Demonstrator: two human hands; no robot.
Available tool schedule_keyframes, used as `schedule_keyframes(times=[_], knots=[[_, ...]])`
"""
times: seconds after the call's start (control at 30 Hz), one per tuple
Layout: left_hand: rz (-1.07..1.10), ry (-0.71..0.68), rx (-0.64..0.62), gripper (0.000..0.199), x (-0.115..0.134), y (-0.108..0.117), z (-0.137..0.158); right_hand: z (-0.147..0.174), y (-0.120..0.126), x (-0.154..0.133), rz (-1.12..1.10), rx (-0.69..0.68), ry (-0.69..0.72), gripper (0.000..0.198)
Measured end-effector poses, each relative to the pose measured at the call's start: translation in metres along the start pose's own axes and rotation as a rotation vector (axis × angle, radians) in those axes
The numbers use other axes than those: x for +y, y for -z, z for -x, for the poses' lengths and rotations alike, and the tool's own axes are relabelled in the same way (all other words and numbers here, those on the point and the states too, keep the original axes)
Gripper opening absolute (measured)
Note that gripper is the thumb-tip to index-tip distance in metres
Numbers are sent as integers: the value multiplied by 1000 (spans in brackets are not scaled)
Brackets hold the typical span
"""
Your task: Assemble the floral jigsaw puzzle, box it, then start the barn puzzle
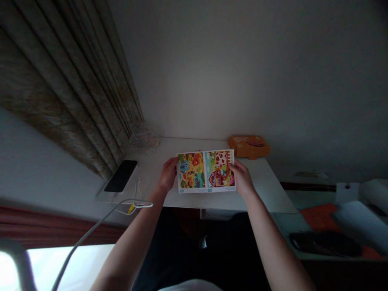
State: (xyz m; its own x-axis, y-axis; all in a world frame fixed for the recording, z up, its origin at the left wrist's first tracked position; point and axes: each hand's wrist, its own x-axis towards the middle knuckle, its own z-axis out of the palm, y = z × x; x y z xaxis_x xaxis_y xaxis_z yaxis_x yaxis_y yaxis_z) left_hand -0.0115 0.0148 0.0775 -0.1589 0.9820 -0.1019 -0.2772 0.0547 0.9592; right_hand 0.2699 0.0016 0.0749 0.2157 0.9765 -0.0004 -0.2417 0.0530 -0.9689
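Between my two hands is a printed picture sheet [206, 171] with two colourful cartoon animal scenes side by side, raised above the white table. My left hand [168, 173] grips its left edge, the thumb near the upper corner. Gripping the right edge is my right hand [241, 176], with the thumb over the right-hand picture. The left scene has a lion and an elephant; the right one has a cow and a red barn. My fingers behind the sheet are hidden.
An orange box [249, 146] stands at the table's back right. On the left lie a black phone [121, 176] and a white cable [138, 188]. A crumpled net-like bundle [144, 138] sits by the curtain [91, 72]. The white table [263, 190] meets a wall behind.
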Motion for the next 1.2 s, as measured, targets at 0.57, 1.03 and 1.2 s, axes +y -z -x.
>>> schedule_keyframes(times=[0.57, 1.03, 1.2], knots=[[-45, -64, -110, 40, -38, -42, 87, 32, -34, 50, -151, 99, -14, 47], [74, -19, 29, 75, -32, -17, 36, 28, -12, 38, 68, -93, -229, 41], [-81, -122, 99, 60, -36, -8, 29, 31, -21, 46, -83, -47, -240, 43]])
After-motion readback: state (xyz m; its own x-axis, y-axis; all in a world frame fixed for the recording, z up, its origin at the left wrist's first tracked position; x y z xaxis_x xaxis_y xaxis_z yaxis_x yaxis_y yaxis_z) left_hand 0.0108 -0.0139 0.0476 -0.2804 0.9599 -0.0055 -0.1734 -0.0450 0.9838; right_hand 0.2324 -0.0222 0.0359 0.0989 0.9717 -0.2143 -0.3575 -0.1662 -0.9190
